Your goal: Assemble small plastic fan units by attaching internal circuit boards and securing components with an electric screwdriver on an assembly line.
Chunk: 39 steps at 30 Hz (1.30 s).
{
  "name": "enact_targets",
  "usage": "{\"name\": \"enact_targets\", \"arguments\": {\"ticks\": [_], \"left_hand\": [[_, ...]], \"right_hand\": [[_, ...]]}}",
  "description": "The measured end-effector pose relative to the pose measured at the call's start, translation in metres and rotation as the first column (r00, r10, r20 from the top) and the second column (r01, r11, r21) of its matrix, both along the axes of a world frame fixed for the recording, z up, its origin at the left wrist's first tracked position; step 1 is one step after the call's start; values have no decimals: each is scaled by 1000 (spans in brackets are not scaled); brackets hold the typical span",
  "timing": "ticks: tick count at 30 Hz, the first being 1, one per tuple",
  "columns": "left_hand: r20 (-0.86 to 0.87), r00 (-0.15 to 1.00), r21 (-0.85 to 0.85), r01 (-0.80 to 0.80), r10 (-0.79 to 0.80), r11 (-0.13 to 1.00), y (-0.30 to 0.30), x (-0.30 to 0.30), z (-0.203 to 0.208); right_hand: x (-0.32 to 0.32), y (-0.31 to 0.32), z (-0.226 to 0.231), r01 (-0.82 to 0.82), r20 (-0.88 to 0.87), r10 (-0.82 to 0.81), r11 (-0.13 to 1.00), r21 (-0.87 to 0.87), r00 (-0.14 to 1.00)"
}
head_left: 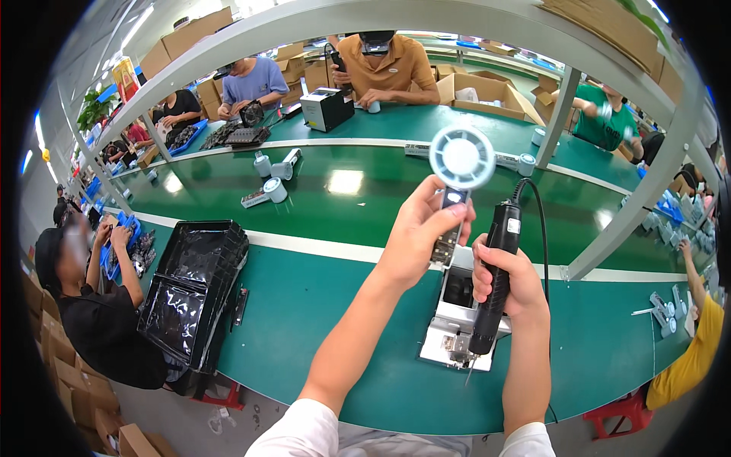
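My left hand [420,232] is closed round the handle of a handheld fan [461,158], holding it up over the bench. The fan has a round pale grey head with a white disc in the middle, and its handle shows a small display and exposed inner parts. In my right hand [512,278], fingers wrapped round it, is a black electric screwdriver [495,297] with its thin bit pointing down. Directly under both hands stands a box-shaped metal screw feeder [440,344], partly hidden by the screwdriver and my right hand.
Black trays [199,255] are stacked on the left of the green bench [304,335]. Several pale fan parts [276,190] lie on the green conveyor [365,202]. A black cord [545,236] loops right of the screwdriver. A slanted white post [609,221] rises at right. People work around.
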<state>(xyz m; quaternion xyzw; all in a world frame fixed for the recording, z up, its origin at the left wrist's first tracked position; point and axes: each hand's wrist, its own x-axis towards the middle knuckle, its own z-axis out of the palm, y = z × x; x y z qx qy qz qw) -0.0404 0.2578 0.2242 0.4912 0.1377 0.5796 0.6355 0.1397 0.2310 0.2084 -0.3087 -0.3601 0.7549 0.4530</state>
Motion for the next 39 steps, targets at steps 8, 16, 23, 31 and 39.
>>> {"name": "enact_targets", "arguments": {"ticks": [8,16,23,31,39], "left_hand": [[-303,860,133,-390,412,911,38,-3,-22],[-670,373,541,-347,642,766,169,-34,-62],[-885,-99,465,-201,455,862,268,-55,-116],[-814,-367,497,-37,451,867,307,-33,-150],[-401,14,883,-261,916,391,249,25,-144]], "right_hand": [[2,2,0,7,15,-7,1000,2,1000],[1,2,6,-53,-43,51,998,-30,998],[1,4,5,-71,7,71,997,-14,997],[1,4,4,-47,11,48,998,-36,999],[5,6,-1,-48,13,49,998,-30,999]]}}
